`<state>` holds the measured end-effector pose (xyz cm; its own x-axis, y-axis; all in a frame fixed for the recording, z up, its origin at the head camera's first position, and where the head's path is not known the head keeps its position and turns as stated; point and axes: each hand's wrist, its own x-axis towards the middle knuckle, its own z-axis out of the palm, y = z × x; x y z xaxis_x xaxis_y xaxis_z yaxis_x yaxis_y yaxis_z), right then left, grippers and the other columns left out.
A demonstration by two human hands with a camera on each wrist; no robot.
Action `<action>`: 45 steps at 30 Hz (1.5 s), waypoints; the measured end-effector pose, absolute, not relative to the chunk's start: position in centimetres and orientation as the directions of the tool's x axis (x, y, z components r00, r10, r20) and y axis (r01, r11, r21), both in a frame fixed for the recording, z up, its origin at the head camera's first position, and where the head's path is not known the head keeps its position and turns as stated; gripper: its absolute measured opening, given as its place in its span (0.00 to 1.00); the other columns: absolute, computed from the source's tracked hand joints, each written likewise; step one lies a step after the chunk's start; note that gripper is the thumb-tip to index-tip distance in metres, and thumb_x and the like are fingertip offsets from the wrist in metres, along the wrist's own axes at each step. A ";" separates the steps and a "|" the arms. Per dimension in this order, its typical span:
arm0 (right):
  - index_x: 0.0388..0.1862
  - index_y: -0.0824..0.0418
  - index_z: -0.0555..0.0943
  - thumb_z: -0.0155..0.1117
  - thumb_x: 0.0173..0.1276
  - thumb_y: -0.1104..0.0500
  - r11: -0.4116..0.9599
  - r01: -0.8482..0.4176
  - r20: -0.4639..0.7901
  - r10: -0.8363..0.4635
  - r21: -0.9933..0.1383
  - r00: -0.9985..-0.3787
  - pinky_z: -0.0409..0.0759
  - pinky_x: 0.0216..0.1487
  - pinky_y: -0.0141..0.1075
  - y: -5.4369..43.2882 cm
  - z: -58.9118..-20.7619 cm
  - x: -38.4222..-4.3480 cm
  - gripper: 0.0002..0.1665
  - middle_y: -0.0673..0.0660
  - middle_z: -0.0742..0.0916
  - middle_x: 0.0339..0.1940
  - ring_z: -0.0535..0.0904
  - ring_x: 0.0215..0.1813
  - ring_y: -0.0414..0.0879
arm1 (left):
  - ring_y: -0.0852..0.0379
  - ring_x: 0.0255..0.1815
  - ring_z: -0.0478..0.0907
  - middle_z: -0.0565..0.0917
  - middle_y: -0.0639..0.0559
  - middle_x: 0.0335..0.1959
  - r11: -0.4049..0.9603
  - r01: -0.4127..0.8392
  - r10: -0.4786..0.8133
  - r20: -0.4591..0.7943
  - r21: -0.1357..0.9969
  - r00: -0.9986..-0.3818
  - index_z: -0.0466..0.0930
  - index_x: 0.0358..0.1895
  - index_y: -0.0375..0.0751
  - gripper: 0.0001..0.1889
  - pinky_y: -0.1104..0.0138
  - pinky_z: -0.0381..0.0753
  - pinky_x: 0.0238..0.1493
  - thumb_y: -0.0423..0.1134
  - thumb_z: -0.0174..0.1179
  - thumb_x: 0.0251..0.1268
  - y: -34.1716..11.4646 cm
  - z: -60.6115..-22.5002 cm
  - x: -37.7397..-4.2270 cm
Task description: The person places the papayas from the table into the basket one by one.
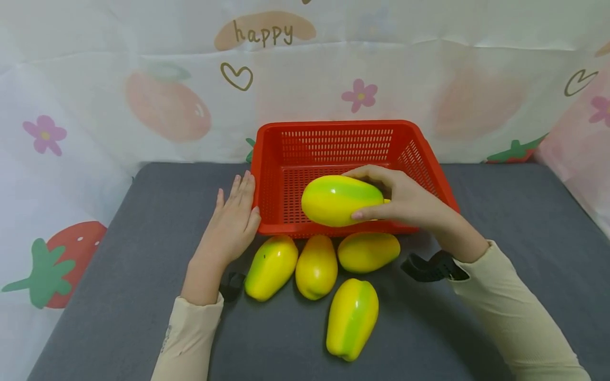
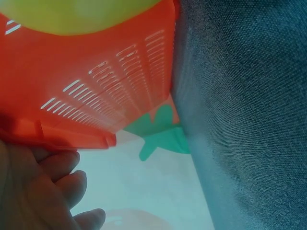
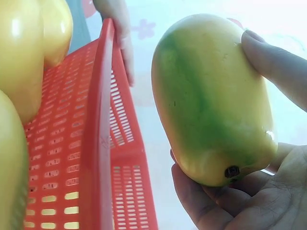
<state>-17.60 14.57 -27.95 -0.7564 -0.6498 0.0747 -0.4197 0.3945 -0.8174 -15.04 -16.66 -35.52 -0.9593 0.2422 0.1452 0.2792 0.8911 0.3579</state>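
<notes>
— Where the views fall short, what cannot be made out?
— In the head view, the held papaya (image 1: 335,202) screens part of the basket floor. A yellow patch (image 1: 387,201) behind it, beside the right hand (image 1: 405,197), is too covered to identify. The left wrist view cuts off a yellow shape (image 2: 76,17) at its top edge.
— State of the fingers?
— Right: thumb and fingers gripping that papaya, over the red plastic basket (image 1: 333,125), toward its front rim. Left hand (image 1: 232,219): fingers straight and close together, thumb apart, laid against the basket's left side.
— Surface and room?
— Tabletop (image 1: 119,275) dark grey, with a woven texture. Behind it, a pale backdrop (image 1: 295,90) printed with fruit, flowers, hearts and the word "happy".
— Other items, obstructions?
— A row of three papayas (image 1: 316,267), close together, stands just in front of the basket, between its front wall and the person. A fourth papaya (image 1: 352,320) lies apart, nearer the person. Both sleeves (image 1: 514,312) are pale; each wrist has a black strap (image 1: 429,267).
</notes>
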 end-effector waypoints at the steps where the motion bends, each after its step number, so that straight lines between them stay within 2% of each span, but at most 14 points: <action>1: 0.62 0.55 0.71 0.72 0.57 0.55 0.402 -0.421 0.073 -0.648 -0.813 -0.759 0.76 0.49 0.43 14.5 -27.9 -17.7 0.34 0.51 0.80 0.52 0.74 0.48 0.46 | 0.48 0.76 0.36 0.42 0.44 0.76 0.891 0.279 0.242 0.146 0.357 -0.959 0.38 0.75 0.35 0.32 0.45 0.35 0.70 0.43 0.34 0.73 -16.7 -35.5 -15.0; 11: 0.61 0.54 0.73 0.72 0.56 0.54 0.403 -0.370 0.036 -0.633 -0.837 -0.773 0.76 0.49 0.44 13.4 -27.6 -18.9 0.33 0.51 0.80 0.50 0.74 0.48 0.48 | 0.49 0.76 0.35 0.43 0.44 0.76 0.891 0.274 0.236 0.145 0.362 -0.961 0.39 0.75 0.35 0.32 0.46 0.34 0.71 0.43 0.34 0.73 -16.6 -35.5 -15.1; 21: 0.61 0.55 0.73 0.71 0.57 0.53 0.370 -0.371 0.037 -0.663 -0.852 -0.747 0.75 0.51 0.43 11.7 -27.3 -20.1 0.32 0.51 0.80 0.51 0.74 0.49 0.47 | 0.47 0.76 0.37 0.44 0.42 0.76 0.893 0.276 0.239 0.144 0.356 -0.960 0.39 0.75 0.34 0.32 0.45 0.35 0.70 0.42 0.36 0.73 -16.7 -35.3 -15.1; 31: 0.60 0.54 0.73 0.71 0.58 0.52 0.417 -0.336 -0.021 -0.654 -0.845 -0.756 0.74 0.52 0.41 10.7 -27.7 -21.7 0.31 0.50 0.80 0.51 0.74 0.49 0.47 | 0.48 0.76 0.36 0.43 0.44 0.76 0.891 0.275 0.238 0.144 0.362 -0.961 0.39 0.75 0.34 0.32 0.46 0.34 0.70 0.42 0.36 0.73 -16.7 -35.4 -15.1; 45: 0.62 0.57 0.73 0.69 0.59 0.52 0.440 -0.305 -0.076 -0.662 -0.845 -0.746 0.73 0.53 0.42 9.6 -29.0 -24.0 0.32 0.53 0.80 0.52 0.74 0.49 0.49 | 0.49 0.76 0.36 0.44 0.43 0.76 0.888 0.279 0.239 0.151 0.367 -0.959 0.39 0.75 0.35 0.32 0.46 0.35 0.70 0.42 0.36 0.73 -16.6 -35.6 -15.0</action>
